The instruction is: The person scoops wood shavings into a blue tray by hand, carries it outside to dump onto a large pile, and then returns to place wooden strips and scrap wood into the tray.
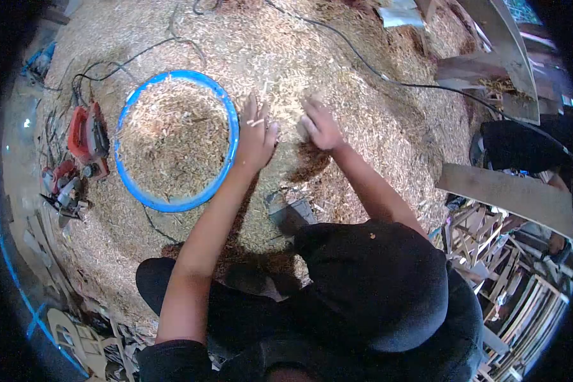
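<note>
Wood shavings (375, 172) cover the ground under both hands. My left hand (256, 135) lies palm down beside the right rim of a round blue basin (233, 137), its fingers stretched forward and a few shavings on its back. The basin is filled with a heap of shavings (175, 130). To the right, my right hand (321, 126) is low over the shavings, its fingers apart and slightly blurred. A gap separates the two hands, and neither holds a visible object.
Left of the basin are a red power tool (79, 135) and another tool (62, 181). A black cable (350, 48) crosses the top right. Boards (509, 194) and stacked wood strips (522, 305) stand at the right, near another person's dark clothing (522, 145).
</note>
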Motion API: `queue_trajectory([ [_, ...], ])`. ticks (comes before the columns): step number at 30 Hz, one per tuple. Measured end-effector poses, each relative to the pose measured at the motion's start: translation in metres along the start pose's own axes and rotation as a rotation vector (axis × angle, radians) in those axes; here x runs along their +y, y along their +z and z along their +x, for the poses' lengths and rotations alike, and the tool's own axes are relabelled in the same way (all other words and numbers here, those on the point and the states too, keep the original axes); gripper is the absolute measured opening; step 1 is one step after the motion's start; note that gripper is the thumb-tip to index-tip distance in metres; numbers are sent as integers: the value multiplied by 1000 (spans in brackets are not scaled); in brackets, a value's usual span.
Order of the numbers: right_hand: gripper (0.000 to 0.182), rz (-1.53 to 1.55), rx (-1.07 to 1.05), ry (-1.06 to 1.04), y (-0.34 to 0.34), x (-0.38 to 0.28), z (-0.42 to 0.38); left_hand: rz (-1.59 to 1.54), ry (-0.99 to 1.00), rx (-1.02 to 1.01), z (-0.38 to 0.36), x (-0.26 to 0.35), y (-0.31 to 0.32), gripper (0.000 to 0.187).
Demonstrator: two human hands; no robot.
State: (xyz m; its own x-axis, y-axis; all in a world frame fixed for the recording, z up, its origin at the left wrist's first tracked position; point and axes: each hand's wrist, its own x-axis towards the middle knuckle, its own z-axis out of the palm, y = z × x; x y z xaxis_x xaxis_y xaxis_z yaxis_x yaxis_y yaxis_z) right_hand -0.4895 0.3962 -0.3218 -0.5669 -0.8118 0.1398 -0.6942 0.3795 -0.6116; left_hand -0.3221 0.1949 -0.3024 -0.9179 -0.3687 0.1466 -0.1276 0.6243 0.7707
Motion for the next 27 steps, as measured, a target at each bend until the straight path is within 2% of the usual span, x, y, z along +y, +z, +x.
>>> queue_trajectory([
  [3, 60, 118, -39, -16, -15, -21, -17, 72, 15, 44, 10, -10, 2, 59],
  [5, 66, 25, 13, 2, -33, -29, -36, 13, 43, 111, 9, -15, 12, 59],
  [6, 78, -123, 7, 42, -29, -16, -56, 70, 38, 64, 5, -17, 15, 60],
  [7, 78, -122, 10, 41, -25, -13, -74, 72, 41, 65, -1, -16, 17, 60],
  [9, 91, -152, 99, 153, -16, -17, -107, 58, 47, 35, -14, -13, 19, 62],
  [10, 99, -225, 56, 188, -11, -21, -116, 36, 46, 29, -20, -10, 17, 65],
  [13, 100, -203, 68, 275, 15, -35, -123, 123, 13, 61, -32, 3, 10, 68],
  [15, 98, -189, 121, 246, 28, -33, -104, 126, 45, 100, -41, 11, 5, 70],
  [17, 96, -139, 191, 232, 25, -37, -77, 81, -48, 149, -52, 16, 6, 71],
  [22, 88, -29, 203, 106, 22, -24, -9, 196, -81, 172, -37, 4, 10, 71],
  [24, 80, -34, 140, -60, 11, -22, 17, 190, -109, 178, -19, 4, 12, 71],
  [25, 80, -32, 142, -58, 8, -23, 24, 183, -138, 187, -10, 4, 15, 71],
  [27, 72, -91, -33, 72, 6, -24, 32, 191, -90, 238, 0, 2, 20, 67],
])
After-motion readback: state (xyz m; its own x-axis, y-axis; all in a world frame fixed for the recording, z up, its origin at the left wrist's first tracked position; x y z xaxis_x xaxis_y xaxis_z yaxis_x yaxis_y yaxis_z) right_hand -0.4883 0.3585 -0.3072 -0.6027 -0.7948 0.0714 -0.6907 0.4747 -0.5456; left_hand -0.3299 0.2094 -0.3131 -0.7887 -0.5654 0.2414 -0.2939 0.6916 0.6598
